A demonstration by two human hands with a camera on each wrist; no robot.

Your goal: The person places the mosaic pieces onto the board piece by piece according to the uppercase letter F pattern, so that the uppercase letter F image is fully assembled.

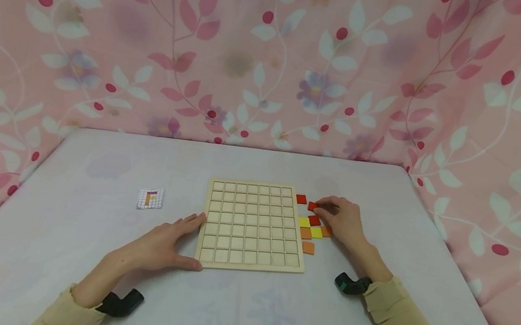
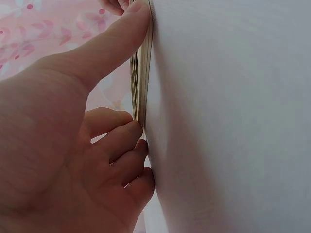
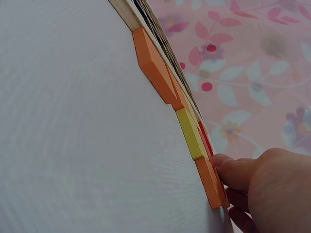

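A square wooden grid board (image 1: pixel 253 227) with bare cells lies on the white table. My left hand (image 1: pixel 154 248) rests against its left side, fingers extended at the edge and thumb at the near left corner. In the left wrist view the thumb (image 2: pixel 114 41) touches the board's rim. To the right of the board, my right hand (image 1: pixel 344 220) pinches a small red tile (image 1: pixel 312 207) between thumb and fingertips. Around it lie another red tile (image 1: pixel 301 199), a third red tile (image 1: pixel 314 220), yellow tiles (image 1: pixel 316 232) and orange tiles (image 1: pixel 308 248).
Left of the board lies a small white card (image 1: pixel 150 198) printed with a coloured grid pattern. Pink floral cloth (image 1: pixel 276 58) hangs behind and beside the table (image 1: pixel 102 172). Black bands with devices (image 1: pixel 352 284) sit on both wrists.
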